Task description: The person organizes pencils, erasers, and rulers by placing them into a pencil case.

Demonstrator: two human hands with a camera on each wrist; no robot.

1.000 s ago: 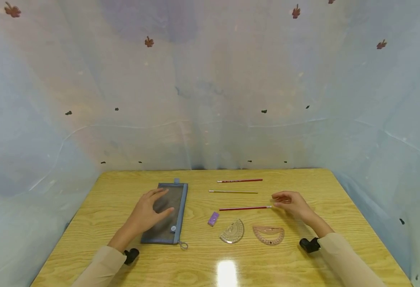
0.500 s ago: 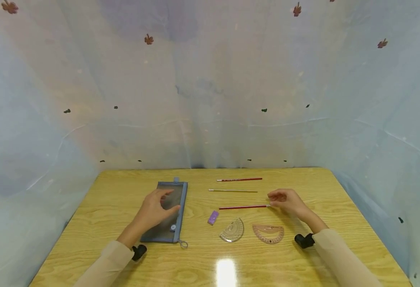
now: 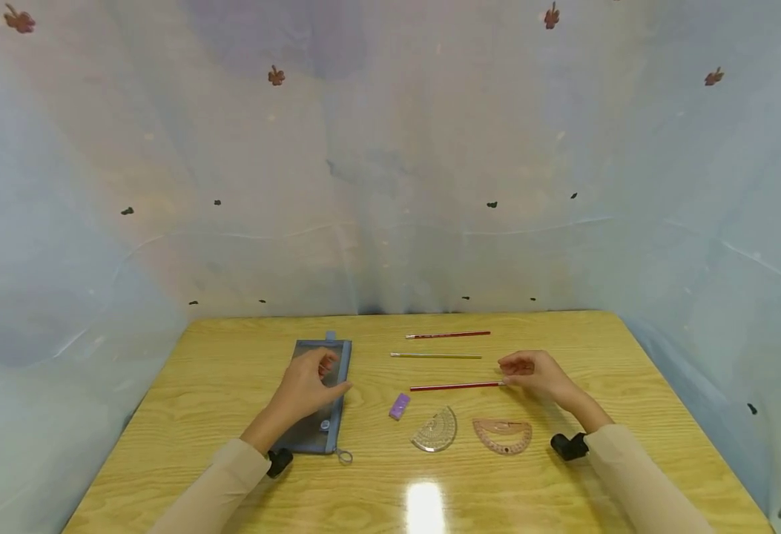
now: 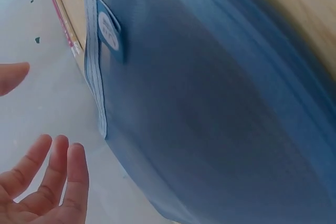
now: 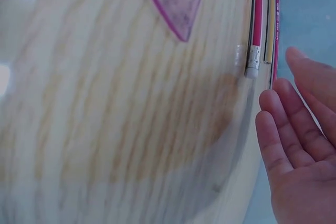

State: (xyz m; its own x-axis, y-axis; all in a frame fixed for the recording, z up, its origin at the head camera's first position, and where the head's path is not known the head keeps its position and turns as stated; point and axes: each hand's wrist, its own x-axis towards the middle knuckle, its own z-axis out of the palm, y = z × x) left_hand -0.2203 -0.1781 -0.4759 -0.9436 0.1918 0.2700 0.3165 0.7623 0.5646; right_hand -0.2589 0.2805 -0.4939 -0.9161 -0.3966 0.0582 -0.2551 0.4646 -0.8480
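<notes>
My left hand (image 3: 306,386) hovers over the blue-grey mesh zip pouch (image 3: 306,437), thumb and fingers spread apart with nothing between them. The left wrist view shows the pouch (image 4: 199,108) close up, beside the fingers. My right hand (image 3: 542,377) is at the eraser end of the nearest red pencil (image 3: 453,386), its fingers loosely bent and holding nothing. In the right wrist view, a small gap separates the fingers from that pencil's white eraser (image 5: 252,71). The head view shows the thumb covering the pencil's tip.
Behind lie a yellow pencil (image 3: 437,356) and another red pencil (image 3: 446,335). A purple eraser (image 3: 400,406), a clear protractor (image 3: 436,430) and a pinkish protractor (image 3: 503,447) lie nearer on the wooden table (image 3: 337,497). A pale curtain (image 3: 390,185) hangs behind the table.
My left hand has moved rightward over the pouch, towards its zip side. My right hand has shifted slightly left to the pencil's end. The objects stay where they were.
</notes>
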